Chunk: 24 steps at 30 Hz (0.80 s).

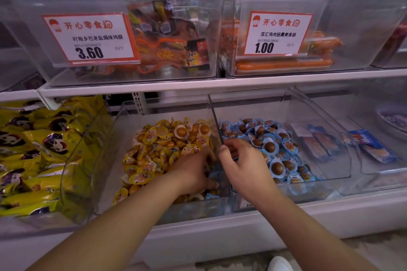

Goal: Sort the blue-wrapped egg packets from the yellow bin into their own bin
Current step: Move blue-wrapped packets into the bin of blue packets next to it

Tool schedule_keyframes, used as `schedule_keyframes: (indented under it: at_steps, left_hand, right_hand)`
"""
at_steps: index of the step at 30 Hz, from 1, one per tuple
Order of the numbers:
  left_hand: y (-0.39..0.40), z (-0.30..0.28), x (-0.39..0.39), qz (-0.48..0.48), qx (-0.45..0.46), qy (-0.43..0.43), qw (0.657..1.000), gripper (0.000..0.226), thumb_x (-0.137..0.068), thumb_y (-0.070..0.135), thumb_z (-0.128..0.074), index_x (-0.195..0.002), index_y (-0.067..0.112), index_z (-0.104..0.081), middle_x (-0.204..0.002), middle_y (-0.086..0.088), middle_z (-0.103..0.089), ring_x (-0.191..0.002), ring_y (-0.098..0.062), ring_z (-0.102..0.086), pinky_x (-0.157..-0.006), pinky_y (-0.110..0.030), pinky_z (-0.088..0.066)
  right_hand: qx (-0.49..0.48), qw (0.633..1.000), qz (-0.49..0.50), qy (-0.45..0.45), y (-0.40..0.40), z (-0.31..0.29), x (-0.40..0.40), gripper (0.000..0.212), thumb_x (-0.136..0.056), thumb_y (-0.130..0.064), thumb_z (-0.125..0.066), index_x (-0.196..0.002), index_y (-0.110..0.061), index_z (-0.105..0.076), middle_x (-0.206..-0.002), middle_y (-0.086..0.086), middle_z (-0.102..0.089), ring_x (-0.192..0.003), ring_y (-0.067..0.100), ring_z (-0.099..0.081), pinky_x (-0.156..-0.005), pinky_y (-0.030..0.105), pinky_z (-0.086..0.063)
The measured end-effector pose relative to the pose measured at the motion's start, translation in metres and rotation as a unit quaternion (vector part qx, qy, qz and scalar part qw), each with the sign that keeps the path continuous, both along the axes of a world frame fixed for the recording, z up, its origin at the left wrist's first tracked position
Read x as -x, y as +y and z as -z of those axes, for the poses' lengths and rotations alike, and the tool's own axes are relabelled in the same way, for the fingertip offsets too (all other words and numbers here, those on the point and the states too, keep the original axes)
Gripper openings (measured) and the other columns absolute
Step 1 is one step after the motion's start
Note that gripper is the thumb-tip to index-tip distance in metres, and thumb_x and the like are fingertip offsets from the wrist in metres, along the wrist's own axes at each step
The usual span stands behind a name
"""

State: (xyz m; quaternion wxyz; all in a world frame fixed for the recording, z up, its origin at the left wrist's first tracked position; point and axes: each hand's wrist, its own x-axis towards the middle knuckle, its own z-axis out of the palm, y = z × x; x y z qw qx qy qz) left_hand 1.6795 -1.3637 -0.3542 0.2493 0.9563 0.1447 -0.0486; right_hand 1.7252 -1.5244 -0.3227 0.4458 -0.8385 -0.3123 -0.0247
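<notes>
Picking step. My left hand (198, 171) digs in yellow bin (123, 114) right corner, fingers curled round blue packets (214, 174). Right hand (240, 160) over blue bin (293, 103); grip unclear. Next, I judge: lift across divider (217, 121), drop.

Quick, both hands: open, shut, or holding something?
Left hand: fingers curled into the yellow bin, gripping blue packets.
Right hand: over the blue bin; grip cannot be told.
</notes>
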Motion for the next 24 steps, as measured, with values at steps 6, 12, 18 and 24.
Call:
schedule_keyframes:
  at_steps: [6,12,18,24]
  left_hand:
    - [-0.008,0.009,-0.003,0.025,-0.054,-0.004,0.998,0.072,-0.077,0.043,-0.074,-0.139,0.03,-0.038,-0.135,0.003,-0.056,-0.119,-0.022,-0.057,-0.094,-0.041,-0.052]
    - [-0.005,0.013,-0.008,0.061,-0.092,0.04,0.993,0.095,-0.084,0.046,-0.068,-0.157,0.026,-0.011,-0.164,0.0,-0.013,-0.144,-0.03,-0.031,-0.112,-0.045,-0.037]
    - [-0.001,0.011,-0.012,0.034,-0.072,0.028,0.996,0.082,-0.077,0.047,-0.073,-0.148,0.03,-0.035,-0.151,0.001,-0.036,-0.134,-0.024,-0.045,-0.105,-0.042,-0.045]
    - [0.005,0.004,-0.001,0.003,-0.022,-0.058,0.998,0.024,-0.079,0.027,-0.069,-0.103,0.029,-0.065,-0.108,0.006,-0.062,-0.101,-0.017,-0.061,-0.085,-0.036,-0.054]
  right_hand:
    - [0.004,1.0,0.004,-0.015,0.001,0.002,0.0,0.033,-0.095,-0.042,-0.046,-0.101,-0.02,-0.07,-0.081,-0.01,-0.068,-0.074,0.003,-0.062,-0.06,0.022,-0.045]
    - [0.005,1.0,0.007,-0.027,0.001,0.002,0.002,0.035,-0.094,-0.043,-0.044,-0.1,-0.02,-0.069,-0.078,-0.013,-0.061,-0.068,0.002,-0.058,-0.056,0.015,-0.035]
    - [0.004,0.999,0.013,-0.04,0.001,0.003,0.002,0.037,-0.093,-0.044,-0.042,-0.098,-0.018,-0.069,-0.078,-0.012,-0.061,-0.066,0.002,-0.055,-0.056,0.016,-0.034]
    - [0.005,1.0,0.011,-0.015,0.0,0.001,0.001,0.035,-0.093,-0.043,-0.046,-0.102,-0.021,-0.071,-0.079,-0.01,-0.068,-0.069,0.003,-0.061,-0.057,0.022,-0.042]
